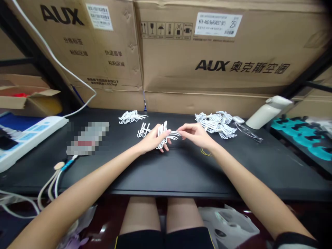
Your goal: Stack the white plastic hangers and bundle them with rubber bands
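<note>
A bunch of thin white hooks is gripped in my left hand, above the middle of the black table. Their curved ends stand up around my thumb and the straight ends point right. The fingers of my right hand are pinched together at those straight tips. A few more white hooks show just left of my left hand, partly hidden by it. Farther back on the left lies a small row of white hooks. Behind my right hand is a larger heap of white hooks.
Yellow rubber bands lie by my right wrist. A white bottle, glasses and turquoise items are to the right. On the left are a power strip and a blurred-out object. Large cartons stand behind the table.
</note>
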